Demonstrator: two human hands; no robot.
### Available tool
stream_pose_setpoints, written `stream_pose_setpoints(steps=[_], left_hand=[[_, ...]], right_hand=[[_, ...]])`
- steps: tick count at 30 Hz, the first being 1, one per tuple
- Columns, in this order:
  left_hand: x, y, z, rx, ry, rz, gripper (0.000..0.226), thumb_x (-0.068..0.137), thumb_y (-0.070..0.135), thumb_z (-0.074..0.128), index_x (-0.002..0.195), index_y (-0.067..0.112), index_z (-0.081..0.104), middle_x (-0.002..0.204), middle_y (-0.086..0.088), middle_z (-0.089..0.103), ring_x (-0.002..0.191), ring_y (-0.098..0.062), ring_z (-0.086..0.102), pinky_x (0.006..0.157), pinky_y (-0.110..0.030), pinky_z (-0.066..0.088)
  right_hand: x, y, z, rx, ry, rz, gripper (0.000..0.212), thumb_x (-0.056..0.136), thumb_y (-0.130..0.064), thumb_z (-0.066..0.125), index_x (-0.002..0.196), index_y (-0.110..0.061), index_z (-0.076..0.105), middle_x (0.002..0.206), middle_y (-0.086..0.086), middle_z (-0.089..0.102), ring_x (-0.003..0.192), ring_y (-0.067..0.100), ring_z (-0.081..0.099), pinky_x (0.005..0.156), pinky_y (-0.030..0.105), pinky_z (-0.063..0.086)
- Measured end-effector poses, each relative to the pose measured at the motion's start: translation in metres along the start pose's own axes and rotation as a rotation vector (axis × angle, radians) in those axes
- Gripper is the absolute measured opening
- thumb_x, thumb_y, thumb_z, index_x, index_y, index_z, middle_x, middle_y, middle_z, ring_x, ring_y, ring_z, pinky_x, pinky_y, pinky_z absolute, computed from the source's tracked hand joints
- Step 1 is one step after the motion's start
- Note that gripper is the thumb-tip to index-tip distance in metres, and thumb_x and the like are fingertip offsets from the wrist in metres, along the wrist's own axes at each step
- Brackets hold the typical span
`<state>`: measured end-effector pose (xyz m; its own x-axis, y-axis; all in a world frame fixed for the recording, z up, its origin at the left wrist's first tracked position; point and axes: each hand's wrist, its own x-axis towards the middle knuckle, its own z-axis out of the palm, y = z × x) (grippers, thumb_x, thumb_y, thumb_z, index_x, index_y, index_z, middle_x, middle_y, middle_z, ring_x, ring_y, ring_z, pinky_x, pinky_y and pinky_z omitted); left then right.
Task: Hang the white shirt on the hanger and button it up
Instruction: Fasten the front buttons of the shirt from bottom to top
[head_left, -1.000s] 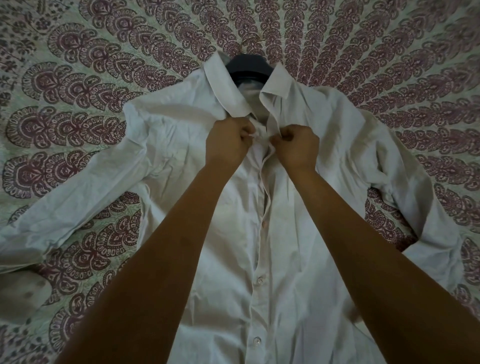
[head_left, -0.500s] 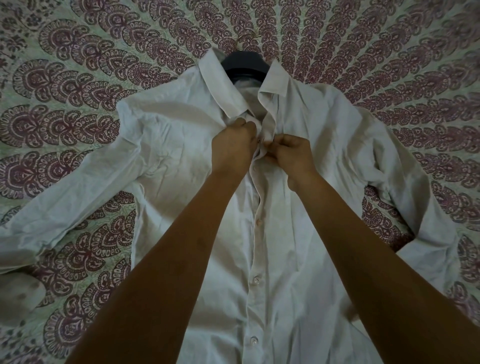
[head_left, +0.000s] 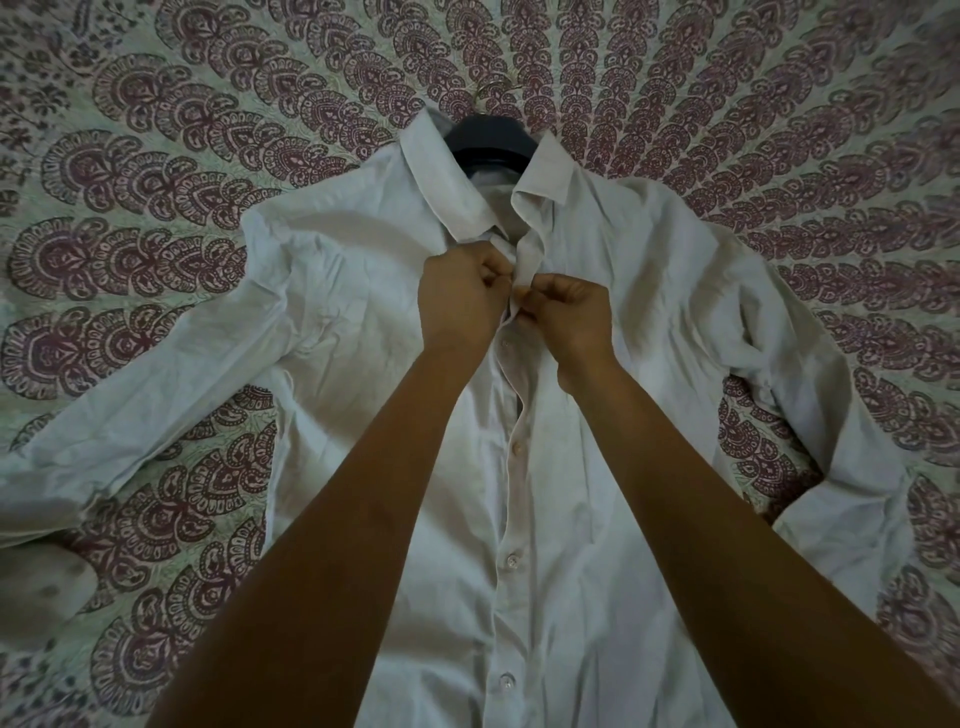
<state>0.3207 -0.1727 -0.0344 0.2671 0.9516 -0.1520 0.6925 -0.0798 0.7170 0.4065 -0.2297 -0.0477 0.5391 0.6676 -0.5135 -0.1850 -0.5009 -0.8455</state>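
Note:
The white shirt (head_left: 337, 291) lies flat, front up, with both sleeves spread sideways. A dark hanger (head_left: 491, 143) sits inside its collar, and the thin hook (head_left: 491, 89) pokes out above. Several buttons down the front placket (head_left: 511, 561) are fastened. My left hand (head_left: 460, 299) pinches the left front edge just below the collar. My right hand (head_left: 569, 312) pinches the right front edge at the same height. The two hands nearly touch, and the button between them is hidden by my fingers.
The shirt rests on a patterned cloth (head_left: 156, 156) with maroon and pale green motifs that fills the view. A pale, spotted object (head_left: 39, 597) pokes in at the lower left edge under the sleeve cuff.
Both hands have shifted a little lower on the placket and closer together. The fabric edges they pinch now overlap between the fingers.

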Motion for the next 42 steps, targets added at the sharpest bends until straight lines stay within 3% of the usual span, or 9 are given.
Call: stream_pose_setpoints(steps=[7, 15, 19, 21, 23, 27, 31, 35, 42], left_hand=[[0.001, -0.004, -0.006, -0.246, -0.064, -0.091, 0.009, 0.076, 0.004, 0.068, 0.083, 0.007, 0.073, 0.081, -0.006, 0.072, 0.074, -0.013, 0.066, 0.083, -0.030, 0.055], [0.004, -0.002, -0.010, -0.288, -0.090, -0.133, 0.009, 0.077, 0.000, 0.067, 0.082, 0.004, 0.073, 0.075, -0.004, 0.069, 0.064, -0.012, 0.064, 0.081, -0.034, 0.057], [0.002, 0.002, -0.010, -0.306, -0.096, -0.150, 0.012, 0.078, -0.002, 0.064, 0.084, 0.003, 0.072, 0.075, -0.006, 0.068, 0.065, -0.014, 0.065, 0.079, -0.033, 0.058], [0.003, 0.004, -0.011, -0.311, -0.105, -0.177, 0.013, 0.077, -0.003, 0.064, 0.086, 0.003, 0.072, 0.078, -0.009, 0.069, 0.070, -0.021, 0.068, 0.079, -0.035, 0.058], [0.004, 0.004, -0.011, -0.328, -0.126, -0.223, 0.014, 0.077, -0.004, 0.064, 0.082, 0.006, 0.072, 0.078, -0.011, 0.070, 0.074, -0.027, 0.069, 0.080, -0.038, 0.058], [0.004, 0.006, -0.011, -0.423, -0.151, -0.339, 0.014, 0.076, 0.008, 0.066, 0.063, 0.011, 0.068, 0.076, -0.021, 0.068, 0.074, -0.030, 0.069, 0.081, -0.045, 0.057], [0.001, 0.007, -0.007, -0.495, -0.101, -0.378, 0.014, 0.076, 0.014, 0.074, 0.066, 0.019, 0.067, 0.069, -0.006, 0.067, 0.069, -0.019, 0.067, 0.073, -0.030, 0.059], [0.000, 0.003, 0.001, -0.547, -0.029, -0.428, 0.012, 0.080, 0.013, 0.071, 0.070, 0.018, 0.065, 0.077, -0.005, 0.067, 0.075, -0.018, 0.067, 0.075, -0.032, 0.059], [-0.002, 0.002, 0.006, -0.657, 0.005, -0.468, 0.014, 0.078, 0.010, 0.072, 0.091, 0.007, 0.067, 0.076, -0.002, 0.067, 0.069, -0.011, 0.065, 0.063, -0.019, 0.055]], right_hand=[[0.001, -0.001, -0.002, 0.023, -0.009, -0.007, 0.030, 0.079, -0.004, 0.062, 0.055, -0.021, 0.063, 0.061, 0.001, 0.057, 0.066, 0.016, 0.053, 0.070, 0.032, 0.046], [-0.007, -0.012, -0.007, 0.174, -0.066, 0.088, 0.025, 0.082, -0.004, 0.058, 0.063, -0.015, 0.070, 0.071, 0.007, 0.068, 0.078, 0.021, 0.064, 0.083, 0.033, 0.054], [-0.004, -0.013, -0.010, 0.164, -0.115, 0.042, 0.016, 0.082, -0.001, 0.060, 0.070, -0.008, 0.068, 0.067, 0.007, 0.064, 0.065, 0.015, 0.059, 0.067, 0.022, 0.051], [0.000, -0.012, -0.010, 0.131, -0.110, 0.018, 0.016, 0.080, 0.000, 0.063, 0.069, -0.009, 0.067, 0.060, 0.002, 0.063, 0.056, 0.009, 0.058, 0.061, 0.017, 0.051], [0.005, -0.009, -0.009, 0.061, -0.084, -0.033, 0.016, 0.078, 0.000, 0.066, 0.068, -0.013, 0.068, 0.064, 0.001, 0.066, 0.062, 0.010, 0.062, 0.069, 0.023, 0.054], [0.006, -0.003, -0.004, -0.323, 0.061, -0.314, 0.006, 0.079, -0.012, 0.066, 0.078, -0.008, 0.071, 0.078, 0.005, 0.071, 0.074, 0.015, 0.066, 0.077, 0.027, 0.054], [0.000, 0.001, 0.002, -0.397, 0.105, -0.413, 0.012, 0.084, -0.018, 0.064, 0.086, -0.007, 0.069, 0.076, -0.001, 0.068, 0.068, 0.008, 0.061, 0.067, 0.014, 0.047], [0.000, 0.007, 0.005, -0.341, 0.127, -0.432, 0.010, 0.084, -0.017, 0.065, 0.086, -0.007, 0.067, 0.078, 0.001, 0.069, 0.066, 0.005, 0.060, 0.067, 0.007, 0.046], [0.000, 0.011, 0.004, -0.238, 0.113, -0.382, 0.009, 0.085, -0.012, 0.063, 0.089, -0.008, 0.070, 0.080, -0.001, 0.069, 0.072, 0.003, 0.063, 0.071, 0.010, 0.049]])
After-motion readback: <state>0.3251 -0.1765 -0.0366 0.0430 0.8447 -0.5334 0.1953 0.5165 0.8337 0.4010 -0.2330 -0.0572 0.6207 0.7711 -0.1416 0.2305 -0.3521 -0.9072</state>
